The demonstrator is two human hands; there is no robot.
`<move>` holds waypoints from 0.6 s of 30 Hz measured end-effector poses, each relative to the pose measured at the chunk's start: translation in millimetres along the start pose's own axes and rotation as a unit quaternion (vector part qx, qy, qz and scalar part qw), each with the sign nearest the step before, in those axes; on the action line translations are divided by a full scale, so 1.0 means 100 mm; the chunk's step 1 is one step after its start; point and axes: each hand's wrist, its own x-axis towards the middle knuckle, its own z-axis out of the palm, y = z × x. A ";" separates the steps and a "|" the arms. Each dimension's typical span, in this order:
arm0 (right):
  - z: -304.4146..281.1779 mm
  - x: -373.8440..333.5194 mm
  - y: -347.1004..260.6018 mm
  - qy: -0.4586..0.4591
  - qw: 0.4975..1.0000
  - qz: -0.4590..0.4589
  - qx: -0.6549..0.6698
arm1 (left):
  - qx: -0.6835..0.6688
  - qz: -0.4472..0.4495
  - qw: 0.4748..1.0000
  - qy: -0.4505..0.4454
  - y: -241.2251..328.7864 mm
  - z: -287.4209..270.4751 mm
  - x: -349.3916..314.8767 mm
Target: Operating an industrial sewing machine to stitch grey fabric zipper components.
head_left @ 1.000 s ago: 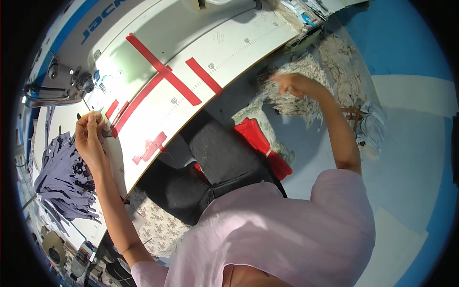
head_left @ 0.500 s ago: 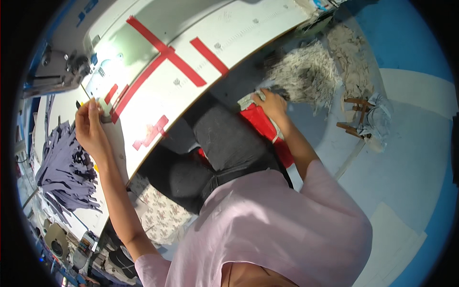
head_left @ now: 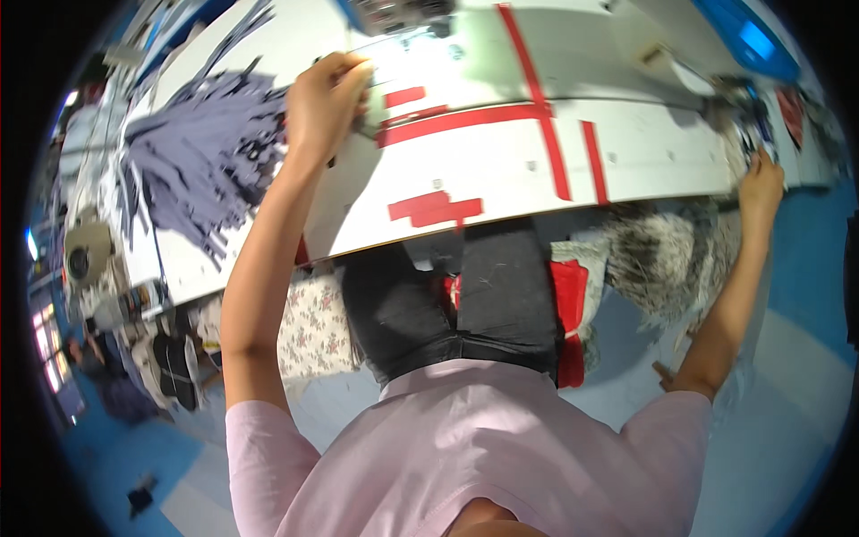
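Observation:
My left hand (head_left: 324, 107) is raised over the white tabletop (head_left: 344, 215), close to the sewing machine's head (head_left: 403, 13). Its thumb and fingers are pinched together; whatever they hold is too small to make out. To its left lies a fanned heap of grey-purple fabric strips (head_left: 210, 152). Stretched far out, my right hand (head_left: 761, 190) is at the table's right end with its fingers closed. It touches a small cluster of dark blue and whitish items (head_left: 756, 130), whose kind I cannot make out. Red tape (head_left: 474, 121) marks the tabletop.
Beside my right thigh hang red cloth (head_left: 569, 291) and pale cloth (head_left: 591, 268). Under the table's right part is a shaggy bundle of whitish-grey strips (head_left: 658, 259). Floral cloth (head_left: 315, 327) lies at my left. A blue object (head_left: 747, 40) stands at the far right.
My right hand has left the red and pale cloth by my thigh and reached out to the table's right end. My view has turned; the left hand stays pinched near the machine.

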 end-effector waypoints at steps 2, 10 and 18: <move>0.17 0.10 -0.13 0.002 1.000 -0.006 0.017 | 0.054 -0.005 0.998 -0.006 0.14 -0.10 0.01; -0.72 -0.64 -2.56 -0.017 0.927 -0.196 0.319 | 0.177 0.145 0.973 0.009 -0.04 -0.22 0.09; -0.36 -0.15 -3.92 -0.295 0.732 -0.123 0.602 | 0.123 0.231 0.965 0.018 -0.06 -0.11 0.20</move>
